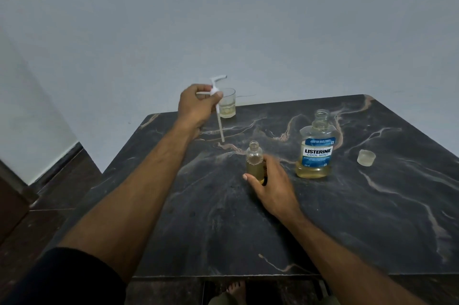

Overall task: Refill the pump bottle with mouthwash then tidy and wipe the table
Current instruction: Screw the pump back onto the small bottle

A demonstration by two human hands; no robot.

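- The dark marble-patterned square surface (347,225) with pale veins stands against a plain grey-white wall (223,19); dark floor tiles (49,193) show past its left edge
- Near the middle, the small clear glass pump bottle (254,158) stands upright and uncapped, about half full of yellowish liquid; the right hand (269,184) wraps around its lower part
- The left hand (196,103) is closed on the white plastic pump head with its long dip tube (219,124), held above the surface near the far left corner
- Behind it, a clear drinking glass (228,104) holds a little pale liquid
- Toward the right edge, the open Listerine mouthwash bottle with a blue label (316,150) is partly full; its translucent cap (366,157) sits apart, further right
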